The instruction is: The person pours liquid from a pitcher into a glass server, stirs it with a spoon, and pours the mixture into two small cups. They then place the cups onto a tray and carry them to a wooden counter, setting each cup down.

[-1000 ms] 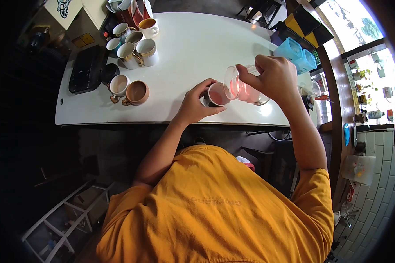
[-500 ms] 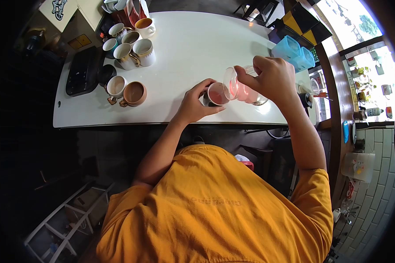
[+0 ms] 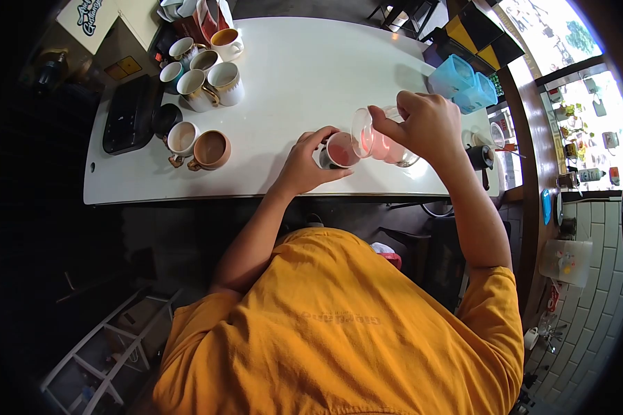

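Tipping the glass jar too steeply could slop pink liquid past the small cup onto the bench. Right hand fingers grasp the jar; left hand fingers clasp the cup near the bench's front edge.

Daylight from the window at upper right, overexposed; glare on the white desk; left side dim; strong fisheye curvature, dark vignetted corners.

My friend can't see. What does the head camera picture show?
A person in a yellow shirt tips a clear glass jug of pink drink with the right hand over a small cup steadied by the left hand on a white table. More mugs cluster at the far left.
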Available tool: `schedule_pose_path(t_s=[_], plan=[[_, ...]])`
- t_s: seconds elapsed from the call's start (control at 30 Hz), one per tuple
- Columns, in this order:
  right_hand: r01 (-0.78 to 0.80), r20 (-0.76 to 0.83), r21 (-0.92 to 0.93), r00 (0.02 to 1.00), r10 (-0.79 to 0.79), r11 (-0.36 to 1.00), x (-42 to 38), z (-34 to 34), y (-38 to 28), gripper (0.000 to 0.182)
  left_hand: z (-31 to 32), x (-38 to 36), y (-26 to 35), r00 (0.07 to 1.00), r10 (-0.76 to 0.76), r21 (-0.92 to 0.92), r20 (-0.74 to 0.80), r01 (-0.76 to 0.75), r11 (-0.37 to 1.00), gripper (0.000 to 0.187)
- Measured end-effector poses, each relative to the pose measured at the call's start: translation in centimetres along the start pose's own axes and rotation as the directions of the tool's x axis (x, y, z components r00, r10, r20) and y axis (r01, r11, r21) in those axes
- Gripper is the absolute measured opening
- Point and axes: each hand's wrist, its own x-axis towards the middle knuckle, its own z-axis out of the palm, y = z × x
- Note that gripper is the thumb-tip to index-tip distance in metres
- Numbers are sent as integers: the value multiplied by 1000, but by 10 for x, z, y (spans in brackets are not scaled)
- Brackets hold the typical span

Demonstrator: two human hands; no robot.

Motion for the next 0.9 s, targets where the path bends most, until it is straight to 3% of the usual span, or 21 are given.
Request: schedule_pose_path(t_s=[0.17,0.23,0.27,0.37,0.5,0.6,0.9], plan=[[-156,66,72,986,151,985,-6,5,10,54,1,1,-5,999,-41,-101,0,41,994,72],[-352,80,163,936,343,922,-12,11,15,54,-1,3,-10,999,-54,-124,-10,52,991,71],[-352,80,166,936,343,921,-16,14,20,54,-2,5,-11,998,-65,-150,-19,61,987,70],[-546,76,389,822,565,742,-32,23,32,56,-9,10,-12,990,-138,-161,-25,132,978,71],[-577,-11,494,743,669,650,-57,33,42,54,-13,21,-27,983,-144,-65,-111,138,988,67],[-605,4,547,693,721,578,-75,35,45,54,-14,30,-40,971,-185,-98,-154,171,980,67],[-583,-58,595,655,753,553,-110,48,50,53,-2,51,-62,947,-228,-13,-227,231,973,65]])
